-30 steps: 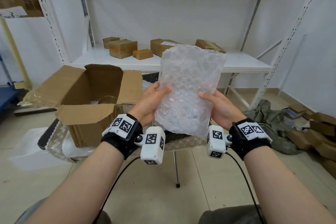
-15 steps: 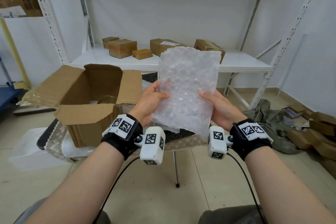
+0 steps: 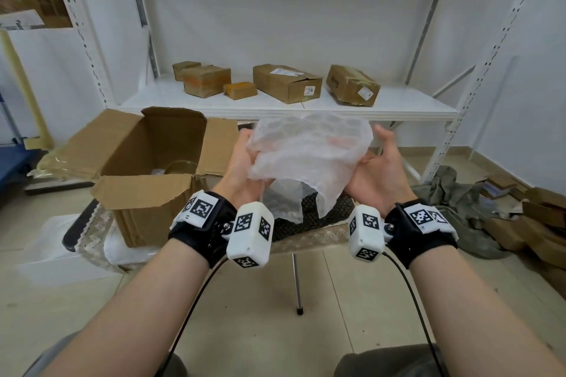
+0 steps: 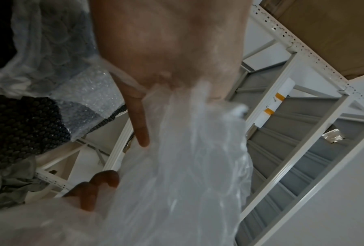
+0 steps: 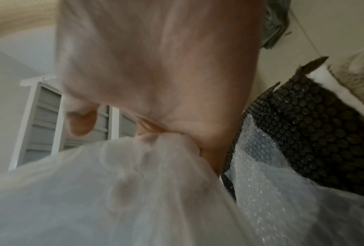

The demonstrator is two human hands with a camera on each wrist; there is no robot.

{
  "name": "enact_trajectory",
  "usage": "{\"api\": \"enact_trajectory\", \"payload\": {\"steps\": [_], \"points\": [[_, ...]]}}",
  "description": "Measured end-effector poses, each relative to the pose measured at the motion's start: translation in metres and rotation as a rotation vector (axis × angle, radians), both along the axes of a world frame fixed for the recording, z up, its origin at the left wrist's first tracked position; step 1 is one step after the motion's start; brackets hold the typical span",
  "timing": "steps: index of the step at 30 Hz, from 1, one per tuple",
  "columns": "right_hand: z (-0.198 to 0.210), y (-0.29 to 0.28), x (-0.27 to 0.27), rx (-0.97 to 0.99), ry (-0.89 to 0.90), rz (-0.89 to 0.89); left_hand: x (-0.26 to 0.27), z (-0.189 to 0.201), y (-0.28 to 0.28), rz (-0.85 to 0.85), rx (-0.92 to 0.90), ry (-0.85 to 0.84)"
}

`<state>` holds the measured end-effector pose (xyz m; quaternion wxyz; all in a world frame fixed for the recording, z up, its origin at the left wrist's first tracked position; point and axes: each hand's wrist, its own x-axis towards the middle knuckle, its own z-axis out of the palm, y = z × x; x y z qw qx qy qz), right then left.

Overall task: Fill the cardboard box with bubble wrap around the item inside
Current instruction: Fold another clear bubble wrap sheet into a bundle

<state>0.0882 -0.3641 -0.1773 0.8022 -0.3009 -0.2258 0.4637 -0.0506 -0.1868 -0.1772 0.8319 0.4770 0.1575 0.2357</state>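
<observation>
Scrunching the bubble wrap (image 3: 306, 153) just right of the cardboard box (image 3: 147, 162), my left hand (image 3: 245, 168) and right hand (image 3: 376, 174) curl around its sides. It looks featherlight, soft and springy, probably slippery, so I'd grip gathered folds, not the loose edge.

The bubble wrap (image 3: 306, 153) was translucent, crinkled plastic; the cardboard box (image 3: 147, 168) matt brown; the shelf (image 3: 382, 104) smooth white.

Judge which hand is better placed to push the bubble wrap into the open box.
Left hand, probably: it grips the bubble wrap beside the open cardboard box; the right hand is farther away.
</observation>
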Motion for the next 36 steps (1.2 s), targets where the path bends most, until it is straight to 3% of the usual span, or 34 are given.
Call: {"api": "enact_trajectory", "payload": {"steps": [4, 6, 10, 14, 19, 24, 30, 36], "points": [[-0.004, 0.005, 0.001, -0.229, -0.355, -0.091, -0.002, 0.003, -0.004, -0.154, -0.014, -0.041], [-0.008, 0.002, 0.004, -0.292, -0.446, -0.145, -0.003, 0.001, -0.004, -0.205, 0.014, -0.028], [-0.005, -0.001, 0.005, -0.286, -0.395, -0.211, -0.005, 0.0, -0.004, -0.222, 0.048, 0.122], [-0.008, 0.001, 0.011, -0.345, -0.297, -0.297, 0.0, -0.001, -0.008, -0.19, 0.044, 0.068], [-0.01, -0.002, 0.01, -0.294, -0.338, -0.014, 0.005, -0.002, -0.01, -0.06, 0.136, 0.058], [-0.007, 0.001, 0.005, -0.32, -0.292, -0.182, 0.007, -0.004, -0.014, 0.048, 0.215, 0.115], [-0.006, 0.008, -0.003, -0.351, -0.226, -0.199, 0.009, -0.007, -0.019, 0.144, 0.311, 0.144], [-0.009, 0.002, 0.004, -0.364, -0.266, -0.241, 0.002, -0.002, -0.02, -0.147, 0.27, 0.272]]}}
